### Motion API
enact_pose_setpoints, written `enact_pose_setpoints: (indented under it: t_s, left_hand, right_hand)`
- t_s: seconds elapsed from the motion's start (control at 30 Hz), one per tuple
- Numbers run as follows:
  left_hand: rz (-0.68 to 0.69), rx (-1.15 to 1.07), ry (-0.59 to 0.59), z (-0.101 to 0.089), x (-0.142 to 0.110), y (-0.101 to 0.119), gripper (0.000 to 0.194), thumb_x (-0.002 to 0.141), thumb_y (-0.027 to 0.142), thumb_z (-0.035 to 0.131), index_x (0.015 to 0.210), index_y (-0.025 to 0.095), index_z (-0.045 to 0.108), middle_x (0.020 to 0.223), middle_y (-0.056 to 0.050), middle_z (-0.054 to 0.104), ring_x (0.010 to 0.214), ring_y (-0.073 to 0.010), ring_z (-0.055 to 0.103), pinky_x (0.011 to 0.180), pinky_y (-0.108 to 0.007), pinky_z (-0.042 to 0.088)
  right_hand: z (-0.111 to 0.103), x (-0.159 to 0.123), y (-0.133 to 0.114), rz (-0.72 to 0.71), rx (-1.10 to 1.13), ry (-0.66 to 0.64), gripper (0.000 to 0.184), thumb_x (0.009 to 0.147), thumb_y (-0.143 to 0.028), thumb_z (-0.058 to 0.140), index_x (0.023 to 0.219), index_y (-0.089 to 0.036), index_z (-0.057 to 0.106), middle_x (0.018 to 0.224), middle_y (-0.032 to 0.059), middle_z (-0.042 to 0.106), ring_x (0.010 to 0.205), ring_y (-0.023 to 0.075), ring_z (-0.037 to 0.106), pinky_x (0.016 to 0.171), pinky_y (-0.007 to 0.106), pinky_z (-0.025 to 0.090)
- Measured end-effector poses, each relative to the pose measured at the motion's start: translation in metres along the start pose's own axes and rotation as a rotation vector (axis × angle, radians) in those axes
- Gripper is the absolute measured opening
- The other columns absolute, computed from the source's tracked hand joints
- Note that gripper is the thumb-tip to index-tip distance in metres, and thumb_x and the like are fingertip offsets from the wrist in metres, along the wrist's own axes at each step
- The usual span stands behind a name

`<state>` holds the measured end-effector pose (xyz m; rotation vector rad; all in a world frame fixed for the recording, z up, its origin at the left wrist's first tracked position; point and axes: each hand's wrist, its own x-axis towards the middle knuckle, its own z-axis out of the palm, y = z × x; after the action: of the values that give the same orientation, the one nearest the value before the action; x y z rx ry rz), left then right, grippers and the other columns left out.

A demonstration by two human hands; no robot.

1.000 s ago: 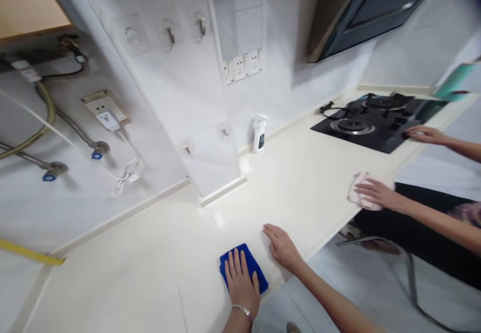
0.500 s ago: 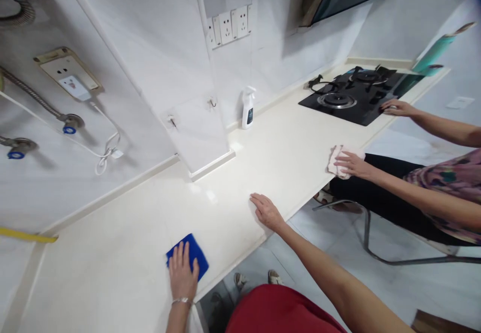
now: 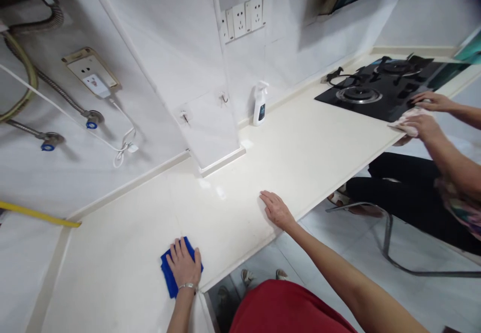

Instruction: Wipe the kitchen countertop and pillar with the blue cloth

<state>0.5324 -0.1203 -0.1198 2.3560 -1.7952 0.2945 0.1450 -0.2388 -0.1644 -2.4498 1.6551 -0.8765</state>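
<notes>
Left hand (image 3: pixel 183 268): palm down, fingers slightly spread, pressing on the cloth rather than gripping it; the pressure looks spread across the pad.
Blue cloth (image 3: pixel 168 273): bunched under that hand, close to the near edge of the surface, its edge showing beyond the thumb side.
Right hand (image 3: pixel 276 210): open and flat, holding nothing, fingertips on the surface just in from the front edge.
Surface (image 3: pixel 225 183): pale cream, glossy, running along the wall.
Co-worker: seated on a metal-framed chair (image 3: pixel 387 238); lower hand (image 3: pixel 424 126) on a pink cloth (image 3: pixel 406 125) at the front edge, upper hand (image 3: pixel 432 101) beside the hob.
Gas hob (image 3: pixel 376 107): black glass, set into the surface.
Spray bottle (image 3: pixel 260 105): white, upright against the wall, well apart from both people's hands.
</notes>
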Motion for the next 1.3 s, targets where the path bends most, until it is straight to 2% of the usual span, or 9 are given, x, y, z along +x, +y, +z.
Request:
enact_pose_setpoints:
  t_s: [0.17, 0.4, 0.53, 0.67, 0.77, 0.83, 1.0, 1.17, 1.3]
  left_hand:
    - [0.077, -0.041, 0.008, 0.001, -0.009, 0.054, 0.06, 0.096, 0.038, 0.03, 0.147, 0.008, 0.038, 0.154, -0.017, 0.04, 0.146, -0.0339, 0.027, 0.12, -0.059, 0.021]
    - [0.185, -0.172, -0.022, 0.008, -0.018, 0.169, 0.057, 0.093, 0.024, 0.036, 0.148, 0.011, 0.036, 0.157, -0.016, 0.036, 0.149, -0.0319, 0.022, 0.122, -0.059, 0.017]
    - [0.176, -0.306, -0.038, 0.013, -0.01, 0.197, 0.056, 0.094, 0.025, 0.037, 0.148, 0.014, 0.037, 0.156, -0.016, 0.038, 0.148, -0.0318, 0.026, 0.12, -0.062, 0.021]
    - [0.333, -0.379, -0.02, 0.018, -0.011, 0.175, 0.059, 0.096, 0.026, 0.035, 0.153, 0.017, 0.024, 0.159, -0.015, 0.031, 0.149, -0.0273, 0.023, 0.119, -0.055, 0.03]
    - [0.533, -0.309, -0.031, 0.02, -0.02, 0.153, 0.064, 0.095, 0.029, 0.04, 0.154, 0.022, 0.017, 0.162, -0.009, 0.027, 0.15, -0.0266, 0.019, 0.12, -0.053, 0.03]
    - [0.567, -0.251, -0.038, 0.021, -0.024, 0.146, 0.068, 0.094, 0.031, 0.044, 0.154, 0.023, 0.015, 0.162, -0.008, 0.025, 0.151, -0.0277, 0.018, 0.121, -0.055, 0.03]
    - [0.552, -0.19, -0.057, 0.022, -0.01, 0.131, 0.066, 0.094, 0.031, 0.042, 0.154, 0.028, 0.015, 0.162, -0.002, 0.024, 0.151, -0.0253, 0.018, 0.12, -0.053, 0.032]
    - [0.34, -0.128, -0.049, 0.03, 0.032, 0.076, 0.061, 0.094, 0.031, 0.037, 0.153, 0.028, 0.019, 0.159, -0.001, 0.031, 0.15, -0.0253, 0.021, 0.122, -0.054, 0.03]
    - [0.282, -0.138, -0.07, 0.042, 0.059, 0.04, 0.059, 0.095, 0.032, 0.035, 0.152, 0.032, 0.019, 0.159, 0.002, 0.03, 0.149, -0.0228, 0.022, 0.122, -0.05, 0.03]
  right_hand:
    - [0.0, 0.002, -0.002, 0.012, 0.005, -0.004, 0.055, 0.081, -0.006, 0.041, 0.135, -0.013, 0.05, 0.144, 0.0128, 0.05, 0.137, 0.0247, 0.041, 0.117, 0.047, 0.033]
    - [0.001, 0.007, 0.001, 0.04, 0.003, -0.017, 0.056, 0.079, -0.008, 0.045, 0.134, -0.015, 0.051, 0.144, 0.0113, 0.051, 0.135, 0.0234, 0.043, 0.115, 0.046, 0.034]
    - [0.002, 0.007, 0.002, 0.037, -0.011, -0.008, 0.058, 0.078, -0.008, 0.045, 0.134, -0.016, 0.051, 0.143, 0.0108, 0.052, 0.135, 0.0229, 0.043, 0.114, 0.045, 0.036]
    - [0.004, 0.005, 0.002, 0.017, -0.016, 0.01, 0.06, 0.077, -0.006, 0.045, 0.136, -0.016, 0.051, 0.143, 0.0111, 0.053, 0.135, 0.0229, 0.043, 0.115, 0.046, 0.037]
    - [0.006, 0.003, 0.0, 0.013, -0.006, 0.034, 0.062, 0.077, -0.005, 0.044, 0.138, -0.016, 0.05, 0.144, 0.0114, 0.052, 0.136, 0.0232, 0.043, 0.115, 0.047, 0.036]
    - [0.007, 0.003, -0.001, 0.009, 0.002, 0.052, 0.062, 0.077, -0.004, 0.042, 0.138, -0.016, 0.05, 0.144, 0.0111, 0.052, 0.136, 0.023, 0.044, 0.116, 0.047, 0.037]
    - [0.01, 0.0, 0.001, -0.031, -0.005, 0.092, 0.063, 0.078, -0.001, 0.038, 0.138, -0.016, 0.05, 0.142, 0.0103, 0.054, 0.136, 0.021, 0.044, 0.114, 0.046, 0.04]
    - [0.022, -0.006, 0.007, -0.079, -0.079, 0.132, 0.066, 0.077, 0.0, 0.037, 0.14, -0.018, 0.048, 0.144, 0.0085, 0.053, 0.136, 0.02, 0.044, 0.113, 0.045, 0.042]
    - [0.034, -0.008, 0.012, -0.106, -0.147, 0.182, 0.068, 0.075, 0.001, 0.038, 0.139, -0.018, 0.05, 0.143, 0.0073, 0.054, 0.136, 0.0192, 0.045, 0.114, 0.042, 0.041]
